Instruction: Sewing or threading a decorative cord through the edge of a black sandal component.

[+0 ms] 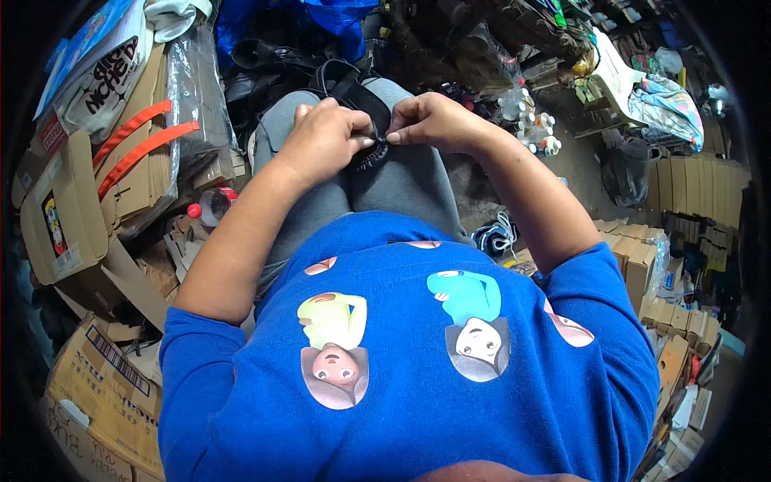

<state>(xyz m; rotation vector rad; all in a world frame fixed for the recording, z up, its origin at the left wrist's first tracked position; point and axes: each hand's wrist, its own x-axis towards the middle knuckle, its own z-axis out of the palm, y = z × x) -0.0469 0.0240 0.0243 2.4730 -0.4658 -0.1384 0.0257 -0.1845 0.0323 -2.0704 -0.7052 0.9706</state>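
Note:
Over my lap, both hands meet at a small dark piece with a frayed, bristly edge [369, 155]; its exact kind is unclear. My left hand [325, 138] is closed, thumb and fingers pinching the left side of it. From the other side, my right hand [435, 123] pinches its edge between thumb and forefinger, the other fingers curled. A wide black strap [363, 98] lies just beyond, between my knees, partly hidden by my hands. Under all this are my grey trousers [393, 181].
Flattened cardboard [136, 181] and boxes crowd the left, with a red-capped plastic bottle [213, 207] beside my thigh. Blue plastic [337, 20] and dark items lie ahead. On the right are several small bottles [536, 132], a white chair [614, 80] and stacked cardboard [699, 189].

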